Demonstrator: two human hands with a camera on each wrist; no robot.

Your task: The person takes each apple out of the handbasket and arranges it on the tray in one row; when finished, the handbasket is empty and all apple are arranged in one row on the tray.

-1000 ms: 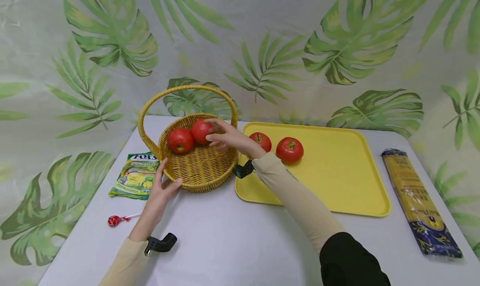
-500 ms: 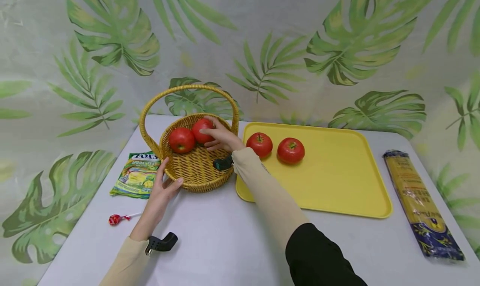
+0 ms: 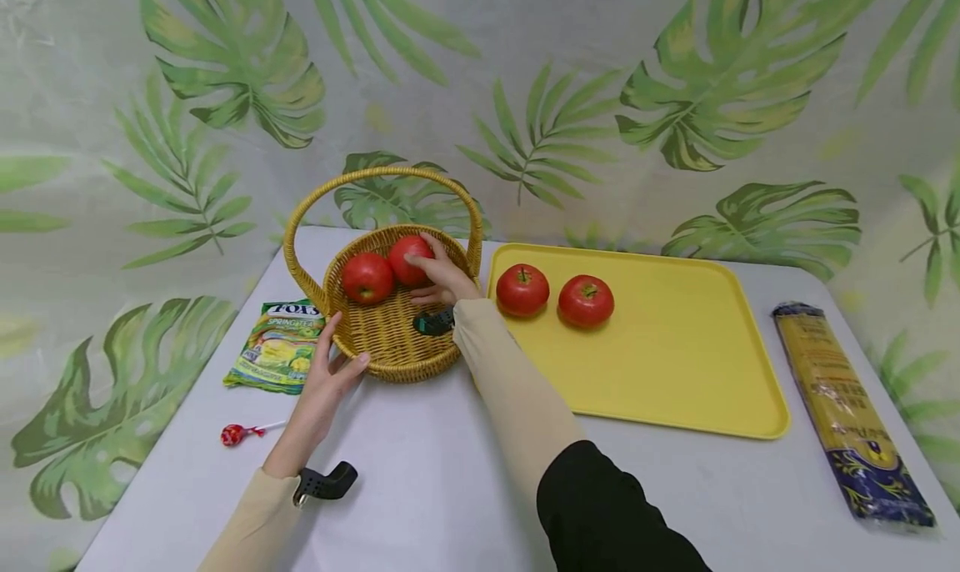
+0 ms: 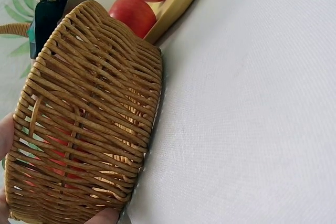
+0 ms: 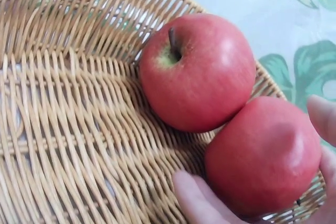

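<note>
- I see left hand (image 3: 327, 388) holding basket (image 3: 381, 338) at its rim.
- Right hand (image 3: 444, 277) curved round rear apple (image 3: 406, 253), inside basket, touching second apple (image 3: 367, 278); firmness, can't tell.
- Yellow tray (image 3: 675, 347) just beside.

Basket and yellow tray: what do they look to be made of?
The basket looks woven from wicker or a plastic imitation, with a slight sheen: rounded strands interlace, with gaps between them. The yellow tray seems to be molded plastic with a smooth satin finish, judging by its even color and rounded rim, though painted metal can't be ruled out.
</note>
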